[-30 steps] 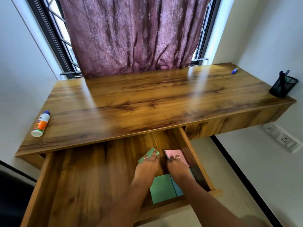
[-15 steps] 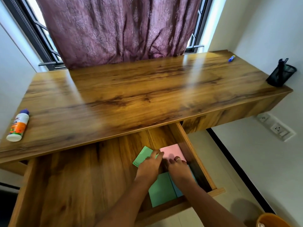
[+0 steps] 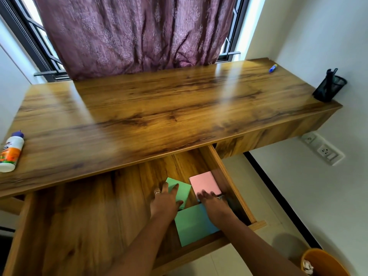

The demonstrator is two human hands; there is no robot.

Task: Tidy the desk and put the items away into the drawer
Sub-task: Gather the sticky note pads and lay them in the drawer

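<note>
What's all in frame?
curtain: 1, purple, at back
desk: 1, brown, before curtain
drawer: 1, brown, open under desk
bottle: 1, white and orange, lying at desk's left edge
stick: 1, blue, desk's far right corner
pen holder: 1, black mesh, desk's right end
green pad: 1, green, in drawer
pink pad: 1, pink, right of green pad
green sheet: 1, green, drawer front
blue sheet: 1, blue, under green sheet
socket: 1, white, right wall
bin: 1, orange, floor
left hand: 1, on green pad
right hand: 1, on pink pad
</note>
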